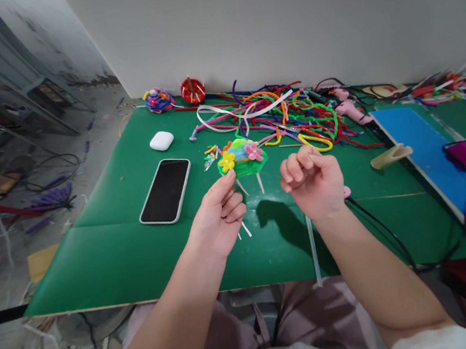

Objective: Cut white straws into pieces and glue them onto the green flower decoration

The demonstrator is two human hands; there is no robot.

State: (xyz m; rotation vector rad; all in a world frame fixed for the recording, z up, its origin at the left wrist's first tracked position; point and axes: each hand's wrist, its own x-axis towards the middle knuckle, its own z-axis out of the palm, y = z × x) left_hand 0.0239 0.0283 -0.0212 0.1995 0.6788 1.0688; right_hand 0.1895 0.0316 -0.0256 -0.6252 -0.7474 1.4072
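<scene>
Beyond the fingers, pipe cleaners [313, 111] were heaped. The right hand [316, 183] was curled; any hold could not be told. By the left hand [221, 215], the flowered ornament [240, 154] was pinched; its yellow flower [227, 162], at the fingertips, could be pulled loose by hard squeezing.

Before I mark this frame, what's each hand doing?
Left hand: closed, holding the green flowered craft piece by its edge.
Right hand: curled beside it; whether it holds anything cannot be told.
</scene>
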